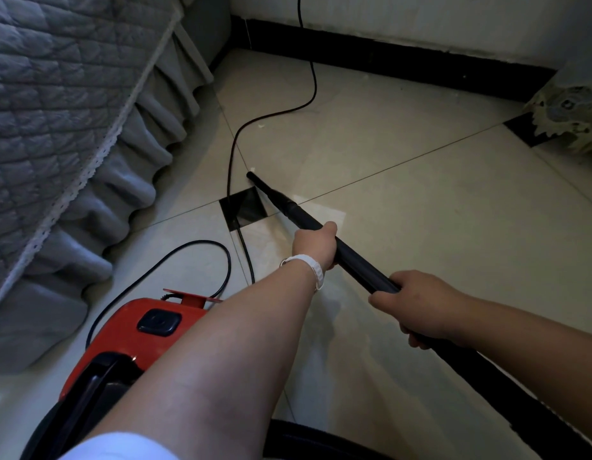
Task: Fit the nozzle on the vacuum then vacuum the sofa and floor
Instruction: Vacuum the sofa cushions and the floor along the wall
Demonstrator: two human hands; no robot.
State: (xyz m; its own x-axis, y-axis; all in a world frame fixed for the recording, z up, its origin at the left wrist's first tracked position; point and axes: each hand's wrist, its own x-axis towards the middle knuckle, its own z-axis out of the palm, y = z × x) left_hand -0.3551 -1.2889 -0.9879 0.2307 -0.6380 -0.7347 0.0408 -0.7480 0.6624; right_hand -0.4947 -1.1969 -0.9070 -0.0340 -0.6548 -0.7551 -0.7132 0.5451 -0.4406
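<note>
A black vacuum tube (357, 260) slants from lower right up to the middle, ending in a narrow black nozzle (266, 187) whose tip sits low over the beige tiled floor (420, 200) beside a dark inset tile. My left hand (316, 244), a white band at its wrist, grips the tube further forward. My right hand (417, 307) grips it nearer to me. The red vacuum body (135, 330) with a black button stands at lower left, partly hidden by my left forearm. The sofa (55, 104) with its grey quilted, frilled cover fills the left side.
The black power cord (233, 154) runs from the wall across the floor and loops beside the red vacuum body. A dark skirting board (387, 58) lines the far wall. A lace-edged cloth (566, 117) hangs at the right edge.
</note>
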